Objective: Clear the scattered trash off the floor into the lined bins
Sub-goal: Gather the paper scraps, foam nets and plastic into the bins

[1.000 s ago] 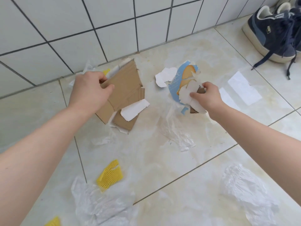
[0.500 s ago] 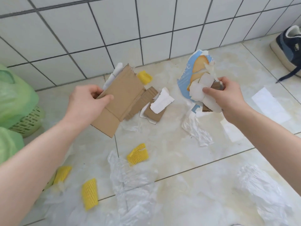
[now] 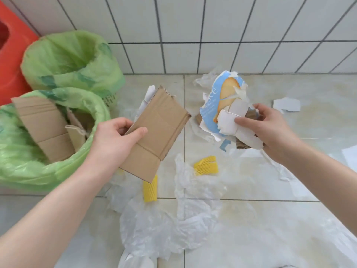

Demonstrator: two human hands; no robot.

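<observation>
- Two bins lined with green bags stand at left against the tiled wall (image 3: 212, 26).
- Near bin (image 3: 29, 167): holds brown cardboard pieces (image 3: 46, 128), one large creased sheet leaning on the rim, smaller scraps beside it.
- Far bin (image 3: 73, 60): liner open, inside in shadow, contents cannot tell.
- Red plastic object (image 3: 11, 55) behind the bins, top left, cut off by the frame.
- Left hand (image 3: 114, 140): fingers curled, thumb on top, pinching a creased cardboard sheet (image 3: 160, 128) at its left edge; white paper bits stick up behind the sheet's top. Sheet is held above the floor, just right of the near bin, not over it.
- Right hand (image 3: 270, 130): thumb and fingers clamped on a bundle of torn packaging (image 3: 222, 105), light blue printed card with white card pieces and a brown scrap underneath; bundle fans up and left from the grip, well right of both bins.
- On the floor (image 3: 289, 219): two yellow foam net pieces (image 3: 206, 167), clear plastic bags (image 3: 173, 225) below and between the hands, white paper scrap (image 3: 286, 104) at right near the wall.
</observation>
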